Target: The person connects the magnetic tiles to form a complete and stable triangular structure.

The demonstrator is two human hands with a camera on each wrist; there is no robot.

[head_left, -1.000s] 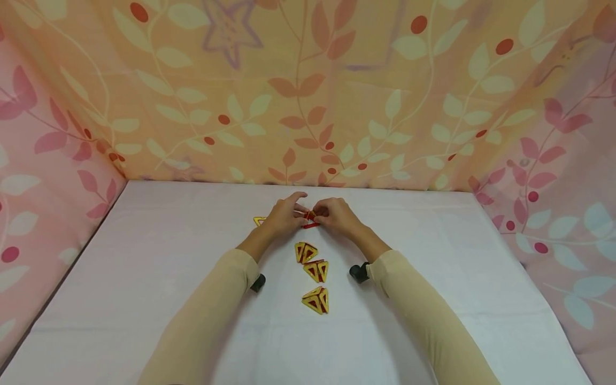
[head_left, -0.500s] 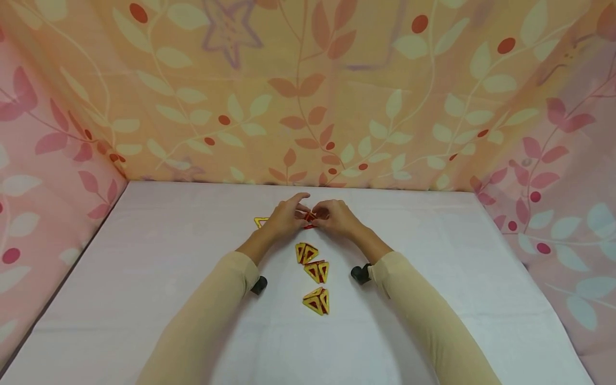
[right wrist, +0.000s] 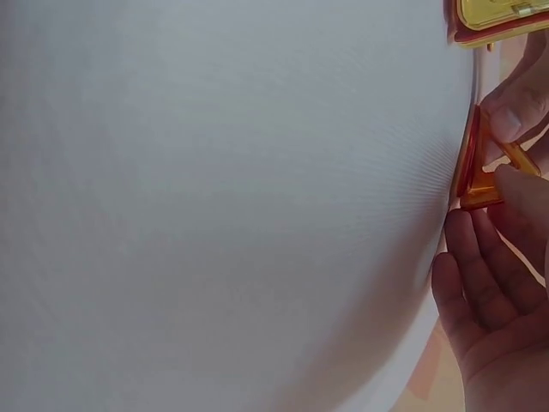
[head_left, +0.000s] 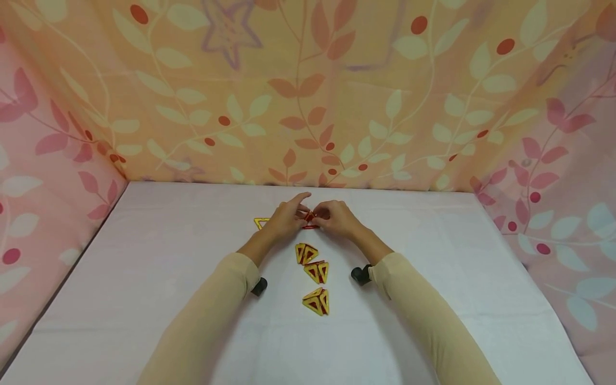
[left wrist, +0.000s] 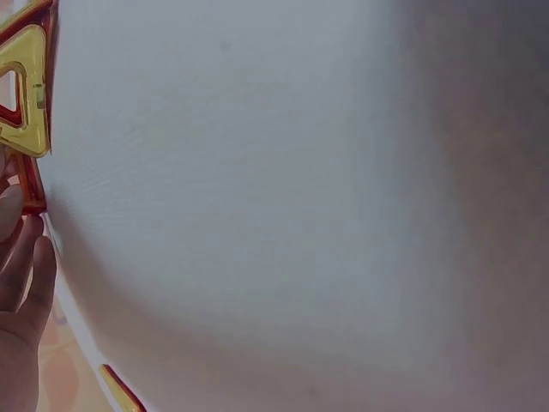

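Note:
At the far middle of the table, both hands meet over red triangular magnetic tiles [head_left: 310,226]. My left hand [head_left: 286,216] pinches them from the left, its index finger raised. From the right, the thumb and fingers of my right hand [head_left: 338,216] grip the same small group. In the right wrist view an orange-red tile [right wrist: 483,196] stands tilted between the fingertips, against another close to the tabletop. The left wrist view catches only the corner of a red tile [left wrist: 33,187] beside the fingers. Much of the group is hidden behind the hands.
Nearer the body, three clusters of yellow-and-red triangular tiles stand in a row: a far one [head_left: 308,252], a middle one [head_left: 317,271] and a near one [head_left: 315,302]. A yellow triangle [head_left: 260,220] lies partly behind the left wrist. Patterned cloth [head_left: 298,107] walls the white table [head_left: 168,299].
The right fingers have shifted slightly around the red tiles, and the upper tile leans differently between the hands. The left hand and the tile clusters stay nearly in place.

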